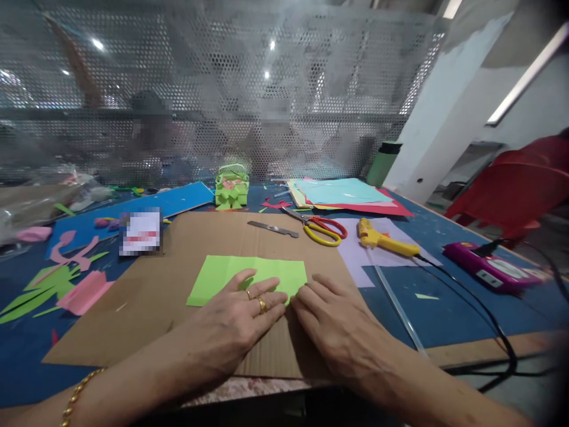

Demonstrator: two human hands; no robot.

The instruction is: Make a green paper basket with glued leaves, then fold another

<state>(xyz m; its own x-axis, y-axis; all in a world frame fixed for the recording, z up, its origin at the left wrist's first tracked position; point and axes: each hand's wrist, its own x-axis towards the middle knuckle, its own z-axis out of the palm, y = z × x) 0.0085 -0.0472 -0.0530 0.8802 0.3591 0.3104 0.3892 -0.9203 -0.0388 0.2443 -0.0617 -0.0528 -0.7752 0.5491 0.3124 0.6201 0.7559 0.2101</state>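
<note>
A light green sheet of paper with faint upright creases lies on a brown cardboard sheet. My left hand rests on the paper, its fingers stretched out over the lower right part; two rings show on it. At the paper's lower right corner, my right hand has its fingers bent and pressed together against the edge; its thumb is hidden. Beyond the paper lie a flat metal blade and scissors with red and yellow handles.
To the right are a yellow glue gun on lilac paper, a clear glue stick and a purple power strip. A small green paper basket and stacked coloured sheets stand behind. Pink and green paper scraps lie left.
</note>
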